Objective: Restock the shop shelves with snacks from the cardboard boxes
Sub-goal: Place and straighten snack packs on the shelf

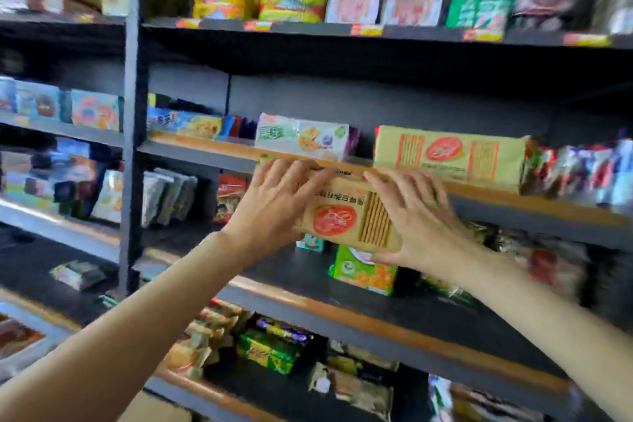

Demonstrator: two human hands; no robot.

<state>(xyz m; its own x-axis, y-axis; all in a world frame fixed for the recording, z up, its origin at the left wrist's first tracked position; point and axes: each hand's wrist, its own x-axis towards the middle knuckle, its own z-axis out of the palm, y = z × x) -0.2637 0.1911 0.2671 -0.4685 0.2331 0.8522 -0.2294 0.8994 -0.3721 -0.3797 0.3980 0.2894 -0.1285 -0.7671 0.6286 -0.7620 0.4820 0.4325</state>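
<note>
Lifting a tan paper-wrapped biscuit pack w/ a red round logo [346,216] up to the orange-lipped dark shelf [513,197], both hands share the load. Left hand [274,205] clasps the pack's left end, fingers spread over the top edge, thumb hidden underneath. Right hand [418,216] holds the right end, fingers laid along the face, thumb under the bottom corner. Neither hand is clenched; both wrap loosely round the pack.

The pack sits between the hands, its top edge just at the shelf lip, not yet on the board. Its print reads upside down to the camera, so the face is inverted vs. the matching tan pack w/ the same red logo [448,152] standing just above and right of the right hand.

Long axis runs roughly left-right, tilted down toward the right hand.

To do it well, I'd judge: turn it so the print reads upright, level it, clear the lip, then slide it in beside the matching pack, face out. Watch the white-and-green snack box [301,137] above the left hand; a nudge could push it back.
</note>
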